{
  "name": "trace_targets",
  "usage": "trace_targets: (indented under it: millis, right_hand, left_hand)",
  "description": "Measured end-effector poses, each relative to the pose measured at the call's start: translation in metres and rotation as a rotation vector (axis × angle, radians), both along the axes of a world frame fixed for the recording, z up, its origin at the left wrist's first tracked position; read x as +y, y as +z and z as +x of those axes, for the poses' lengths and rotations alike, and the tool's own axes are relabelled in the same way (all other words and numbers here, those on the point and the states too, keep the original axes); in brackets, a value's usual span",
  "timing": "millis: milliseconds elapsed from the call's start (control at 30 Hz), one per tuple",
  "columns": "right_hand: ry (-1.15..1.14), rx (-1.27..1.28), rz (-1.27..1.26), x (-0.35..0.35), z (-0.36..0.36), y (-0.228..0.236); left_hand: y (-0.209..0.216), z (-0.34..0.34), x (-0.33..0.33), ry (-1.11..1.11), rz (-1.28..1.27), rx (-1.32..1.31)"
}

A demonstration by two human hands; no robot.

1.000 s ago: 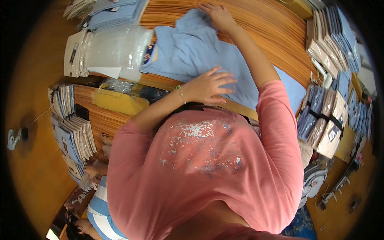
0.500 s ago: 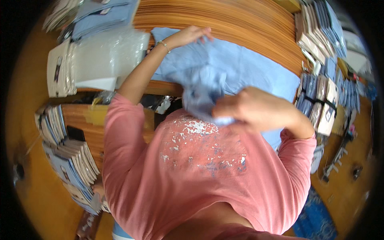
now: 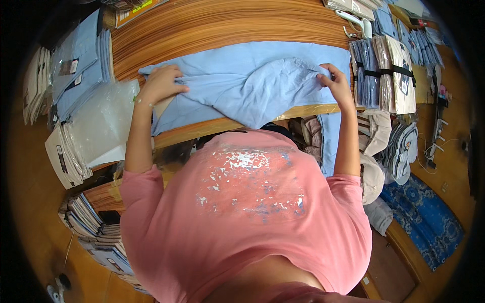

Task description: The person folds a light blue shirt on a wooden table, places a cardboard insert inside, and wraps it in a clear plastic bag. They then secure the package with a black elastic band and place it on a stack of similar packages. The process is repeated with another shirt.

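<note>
A long piece of light blue cloth (image 3: pixel 283 83) lies across the wooden table in front of me, rumpled in the middle, with a loose fold hanging over the near edge. At its left end my left hand (image 3: pixel 162 87) has its fingers bent over the fabric, and creases run from the fingertips. On the right, my right hand (image 3: pixel 337 85) pinches the cloth's raised edge between thumb and fingers. What kind of item the cloth is, I cannot tell.
Clear plastic bags (image 3: pixel 103 123) lie at the left beside packed blue cloth bundles (image 3: pixel 83 60). Strapped, wrapped packs (image 3: pixel 386 76) stand at the right, near a white handled tool (image 3: pixel 361 24). Beige and grey folded goods (image 3: pixel 374 151) sit below the table's right side.
The bunched cloth in front of my chest is now laid down on the table. My left hand moved down and left; my right hand moved right. The view has shifted.
</note>
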State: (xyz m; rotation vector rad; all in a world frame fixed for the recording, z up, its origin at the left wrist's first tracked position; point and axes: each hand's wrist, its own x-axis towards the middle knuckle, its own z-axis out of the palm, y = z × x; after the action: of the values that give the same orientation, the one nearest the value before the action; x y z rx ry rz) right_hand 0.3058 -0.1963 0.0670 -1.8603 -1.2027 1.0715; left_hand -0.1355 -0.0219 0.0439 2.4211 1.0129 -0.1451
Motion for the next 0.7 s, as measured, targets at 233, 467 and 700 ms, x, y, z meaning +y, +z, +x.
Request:
trace_targets:
  millis: [233,467,700]
  right_hand:
    - [0.018,-0.039,0.051,0.029,0.027,0.007]
    - [-0.076,0.041,0.059,0.045,0.056,-0.038]
    - [-0.204,-0.26,0.288,0.059,0.065,-0.084]
  left_hand:
    - [-0.023,-0.034,0.004,0.323,0.088,-0.09]
    - [-0.049,-0.044,0.003,0.356,0.309,-0.14]
    - [-0.042,-0.04,-0.006,0.415,0.418,-0.058]
